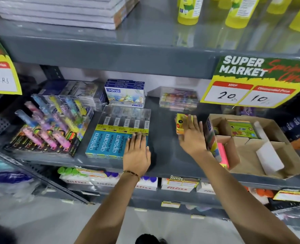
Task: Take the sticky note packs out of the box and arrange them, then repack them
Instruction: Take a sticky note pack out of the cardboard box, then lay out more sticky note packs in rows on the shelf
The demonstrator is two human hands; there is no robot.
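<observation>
- Reaching the right hand (191, 136) over the grey shelf (165, 138), fingers spread nearly flat, pressing against a yellow sticky note pack (180, 123) standing upright at about 1 o'clock from frame centre; unclear whether actually gripping it or only steadying it.
- Resting the left hand (137, 149) palm down, fingers extended and loosely together, on the near right corner of the blue Apsara pencil boxes (108, 143), near the centre of the frame; holding nothing.
- Sitting at 3 o'clock: the open cardboard box (272, 155), with a green pack (241, 129) lying in its far compartment and white dividers (269, 157) loose inside.
- Leaning upright against the box's left wall, just right of the right wrist: more packs (211, 140), a pink one (222, 154) showing at the near end.
- Lying at 9 o'clock: a tray of colourful pens (47, 127).
- Hanging at 2 o'clock from the shelf above: a price sign (251, 81) reading 20 and 10.
</observation>
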